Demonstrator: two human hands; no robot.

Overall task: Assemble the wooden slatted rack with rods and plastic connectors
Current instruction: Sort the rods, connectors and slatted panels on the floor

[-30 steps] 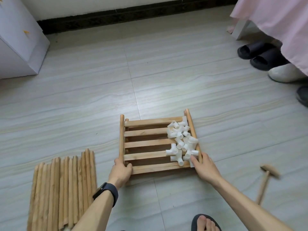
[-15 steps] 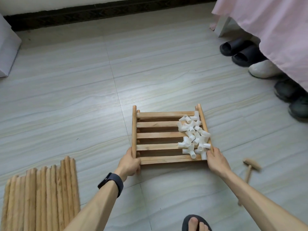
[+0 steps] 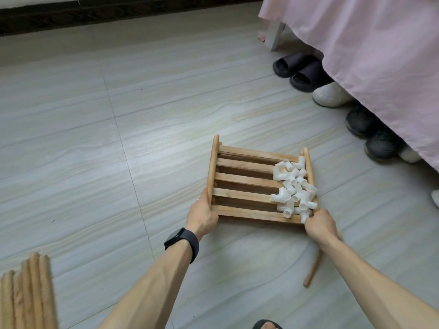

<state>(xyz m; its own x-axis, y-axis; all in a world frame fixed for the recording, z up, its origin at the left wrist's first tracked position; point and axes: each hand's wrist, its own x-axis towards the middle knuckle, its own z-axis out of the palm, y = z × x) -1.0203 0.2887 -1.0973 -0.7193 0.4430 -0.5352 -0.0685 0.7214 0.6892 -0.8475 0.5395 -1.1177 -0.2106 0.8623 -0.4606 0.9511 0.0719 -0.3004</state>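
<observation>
Wood rack in L grip, R grip; rods cut off btm-left

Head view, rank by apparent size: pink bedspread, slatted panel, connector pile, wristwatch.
1. pink bedspread, though cropped by the frame
2. slatted panel
3. connector pile
4. wristwatch, smallest despite being nearest the camera

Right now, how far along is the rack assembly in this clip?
Early. Done: only the slatted panel looks pre-joined, slats between two side rails. In hand: the left hand and right hand grip its near corners, white connectors piled loose on its right side. Left: no connector is fitted, and the rod bundle lies unused at lower left.
</observation>
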